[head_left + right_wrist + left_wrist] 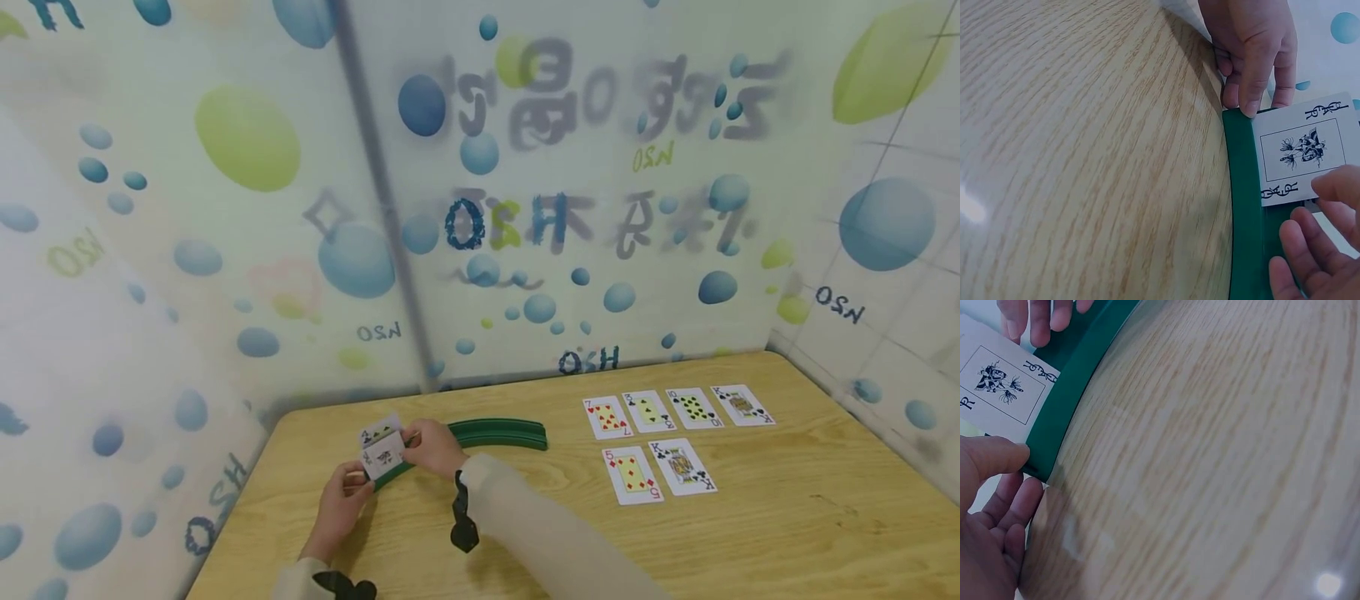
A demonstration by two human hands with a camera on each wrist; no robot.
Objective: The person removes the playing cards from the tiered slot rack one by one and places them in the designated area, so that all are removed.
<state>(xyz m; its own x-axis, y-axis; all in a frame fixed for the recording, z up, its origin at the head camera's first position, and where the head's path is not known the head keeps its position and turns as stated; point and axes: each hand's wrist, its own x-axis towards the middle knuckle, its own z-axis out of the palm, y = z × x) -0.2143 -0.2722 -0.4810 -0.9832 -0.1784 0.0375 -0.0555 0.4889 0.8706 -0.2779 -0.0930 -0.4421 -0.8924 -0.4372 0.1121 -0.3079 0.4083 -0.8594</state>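
A curved green card holder [504,433] lies on the wooden table, with a joker card [384,456] standing in its front slot at the left end. Behind the joker rises a second card [380,430] with black suit marks; its lower part is hidden. My left hand [347,498] pinches the holder's left end, thumb [997,456] in front and fingers behind, close to the joker's corner. At the joker's other side edge, my right hand [435,450] holds the card between thumb [1338,184] and fingers.
Face-up cards lie in two rows to the right: a seven of hearts [608,417], two black cards and a king [742,405] behind, a five of diamonds [633,475] and a king of clubs [682,467] in front. Patterned curtains [525,333] surround the table [787,517].
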